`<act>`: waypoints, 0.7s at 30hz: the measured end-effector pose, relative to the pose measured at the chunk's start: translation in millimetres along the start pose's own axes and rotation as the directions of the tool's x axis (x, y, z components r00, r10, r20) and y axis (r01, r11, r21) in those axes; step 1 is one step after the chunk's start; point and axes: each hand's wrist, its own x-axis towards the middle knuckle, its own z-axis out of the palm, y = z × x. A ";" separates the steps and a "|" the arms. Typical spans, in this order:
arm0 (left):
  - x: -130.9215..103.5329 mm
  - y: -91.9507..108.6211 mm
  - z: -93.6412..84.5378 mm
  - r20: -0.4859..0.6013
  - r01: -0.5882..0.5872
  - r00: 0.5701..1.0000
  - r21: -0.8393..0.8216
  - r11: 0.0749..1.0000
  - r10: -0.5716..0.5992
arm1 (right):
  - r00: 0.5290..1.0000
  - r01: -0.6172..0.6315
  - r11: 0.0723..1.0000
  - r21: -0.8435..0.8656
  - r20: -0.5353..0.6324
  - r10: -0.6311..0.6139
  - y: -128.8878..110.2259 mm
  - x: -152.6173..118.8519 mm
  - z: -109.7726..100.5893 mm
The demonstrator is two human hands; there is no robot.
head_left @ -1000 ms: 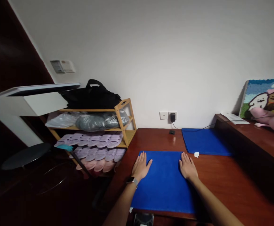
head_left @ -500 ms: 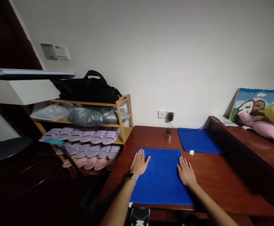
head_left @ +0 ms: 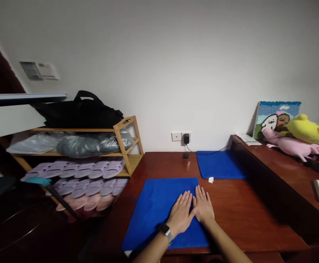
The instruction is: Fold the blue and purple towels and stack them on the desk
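Note:
A blue cloth lies spread flat near the front edge of the brown wooden table. My left hand, with a watch on its wrist, rests flat on the right half of this cloth, fingers extended. Right beside it, my right hand lies flat over the cloth's right edge, its fingers also stretched out. The two hands touch or nearly touch at the thumbs. Farther back, a second blue cloth lies on the table with a small white tag at its front edge.
A wooden rack with slippers and a black bag stands left. On the raised ledge at right are a pink plush toy, a yellow plush toy and a picture. A black plug sits in the wall socket.
My left hand has slid from the cloth's left edge across to the right, next to my right hand. The right hand stays at the right edge. The view has turned slightly right.

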 end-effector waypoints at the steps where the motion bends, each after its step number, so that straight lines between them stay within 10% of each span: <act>1: -6.6 -7.9 -1.1 0.007 0.041 0.999 0.011 0.999 -0.041 | 1.000 -0.007 1.000 0.014 -0.014 0.007 -0.3 0.5 0.8; 11: -106.2 -150.4 -42.4 -0.067 0.501 0.865 0.157 0.851 -0.497 | 0.999 -0.036 0.996 0.077 -0.008 0.037 -1.3 3.2 1.9; 21: -120.0 -163.0 -47.4 -0.055 0.526 0.850 0.168 0.834 -0.525 | 0.997 0.017 0.982 0.188 -0.073 -0.004 6.4 0.4 -0.1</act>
